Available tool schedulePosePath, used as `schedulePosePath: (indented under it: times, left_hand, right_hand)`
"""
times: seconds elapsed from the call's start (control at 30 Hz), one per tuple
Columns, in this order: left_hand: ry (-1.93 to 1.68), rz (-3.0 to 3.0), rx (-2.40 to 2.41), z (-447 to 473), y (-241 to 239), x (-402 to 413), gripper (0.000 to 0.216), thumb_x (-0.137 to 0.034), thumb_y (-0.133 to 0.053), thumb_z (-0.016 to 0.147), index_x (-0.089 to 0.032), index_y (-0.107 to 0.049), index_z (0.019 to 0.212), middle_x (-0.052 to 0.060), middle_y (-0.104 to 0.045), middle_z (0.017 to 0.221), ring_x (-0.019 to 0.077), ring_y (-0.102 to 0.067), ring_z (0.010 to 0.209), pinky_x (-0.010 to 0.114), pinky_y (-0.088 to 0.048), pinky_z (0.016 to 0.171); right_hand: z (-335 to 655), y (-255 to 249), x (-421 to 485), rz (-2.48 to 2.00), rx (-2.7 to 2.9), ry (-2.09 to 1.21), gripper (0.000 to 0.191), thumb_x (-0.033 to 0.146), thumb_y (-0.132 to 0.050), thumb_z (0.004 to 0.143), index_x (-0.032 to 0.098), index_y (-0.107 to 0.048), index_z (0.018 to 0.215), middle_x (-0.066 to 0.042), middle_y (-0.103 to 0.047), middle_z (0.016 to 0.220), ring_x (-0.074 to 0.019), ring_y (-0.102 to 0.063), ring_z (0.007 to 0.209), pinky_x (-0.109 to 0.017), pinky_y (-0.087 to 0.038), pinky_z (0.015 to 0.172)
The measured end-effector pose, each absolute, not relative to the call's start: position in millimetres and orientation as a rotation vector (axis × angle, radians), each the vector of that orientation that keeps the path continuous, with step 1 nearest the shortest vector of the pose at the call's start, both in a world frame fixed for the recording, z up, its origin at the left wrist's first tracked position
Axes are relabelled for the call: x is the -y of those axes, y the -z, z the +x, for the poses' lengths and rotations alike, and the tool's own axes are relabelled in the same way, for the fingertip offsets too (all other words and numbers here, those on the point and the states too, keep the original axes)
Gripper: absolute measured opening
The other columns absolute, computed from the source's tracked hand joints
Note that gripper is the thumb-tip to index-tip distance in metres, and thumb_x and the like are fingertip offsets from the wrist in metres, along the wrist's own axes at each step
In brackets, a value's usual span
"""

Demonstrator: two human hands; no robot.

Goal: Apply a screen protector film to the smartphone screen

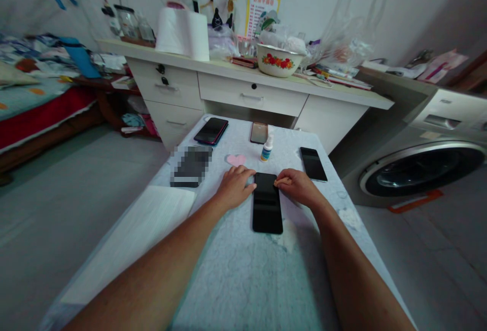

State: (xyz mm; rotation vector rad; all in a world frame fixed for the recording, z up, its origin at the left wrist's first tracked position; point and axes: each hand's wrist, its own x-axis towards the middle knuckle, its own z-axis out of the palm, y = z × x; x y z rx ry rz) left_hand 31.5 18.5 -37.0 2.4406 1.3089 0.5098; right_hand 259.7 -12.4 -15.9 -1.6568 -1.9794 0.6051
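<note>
Apparently at a steadying step: bracing the black smartphone (267, 214) at its upper left edge with the left hand (236, 187), fingers loosely spread, thumb and index at the border; at the upper right edge, working with the right hand (299, 185), fingers curled and seemingly pinching a small tan thing (281, 182), too small to identify. Lying flat, screen up, on the cloth-covered table (228, 285), between both hands. Probably calls next for light left contact and level right-hand pressure, without skidding the smartphone. Just beyond the fingertips, mind the white-capped bottle (267, 149) and pink heart (236, 160). Freest toward the body, between the forearms; tighter rightward, near the silver-edged phone (314, 164) and the table's right edge.
</note>
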Motion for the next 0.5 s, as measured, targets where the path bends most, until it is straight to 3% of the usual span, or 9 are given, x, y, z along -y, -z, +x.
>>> schedulePosePath:
  times: [0.23,0.5]
  left_hand:
    - [-0.509,2.44,-1.314,31.2,35.9,-17.6,0.036,-0.034,-0.054,0.087,-0.022,-0.058,0.121,0.007,-0.058,0.119,0.0262,-0.051,0.111,0.04,-0.041,0.094]
    - [-0.511,2.441,-1.323,31.7,37.1,-18.6,0.037,-0.034,-0.053,0.087,-0.023,-0.057,0.122,0.007,-0.058,0.117,0.0264,-0.051,0.11,0.041,-0.041,0.094]
  right_hand:
    - [252.1,19.8,3.5,-1.797,1.911,-0.335,0.008,0.021,-0.063,0.079,0.017,-0.069,0.08,-0.005,-0.068,0.083,-0.0167,-0.061,0.078,-0.026,-0.043,0.072]
    - [242.5,16.3,-7.2,-1.848,1.987,-0.257,0.012,0.019,-0.062,0.081,0.017,-0.073,0.084,-0.006,-0.067,0.088,-0.0169,-0.059,0.083,-0.025,-0.04,0.077]
